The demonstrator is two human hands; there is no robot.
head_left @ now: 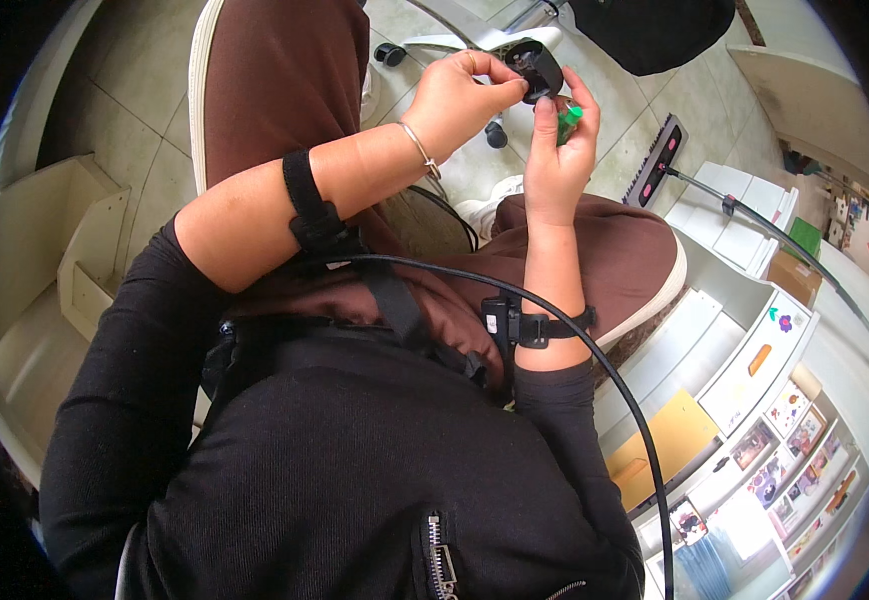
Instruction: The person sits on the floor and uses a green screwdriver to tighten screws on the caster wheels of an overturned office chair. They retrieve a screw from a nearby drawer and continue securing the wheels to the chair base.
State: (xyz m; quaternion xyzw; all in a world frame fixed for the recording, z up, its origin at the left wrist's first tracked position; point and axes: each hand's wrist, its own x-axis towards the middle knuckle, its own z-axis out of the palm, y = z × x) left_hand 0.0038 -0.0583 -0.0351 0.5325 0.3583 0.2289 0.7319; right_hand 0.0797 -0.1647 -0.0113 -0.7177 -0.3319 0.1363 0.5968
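A small black, rounded, hollow piece (543, 66) is held up between my two hands, over the floor beyond my knees. The thumb and fingers of my left hand (460, 98) pinch at its left edge and opening. From below and the right, my right hand (567, 150) grips it, thumb in front and a finger along its side. A bright green object (570, 122) sits between that thumb and the fingers; most of it is hidden, so I cannot tell its kind. What lies inside the black piece is too small to make out.
A white chair base (475, 42) with black casters (496, 134) stands just beyond my hands, near a black seat (655, 30). A broom-like head (658, 160) on a long pole lies right. White drawers (755, 350) flank my right. A black cable (555, 300) crosses my lap and right forearm.
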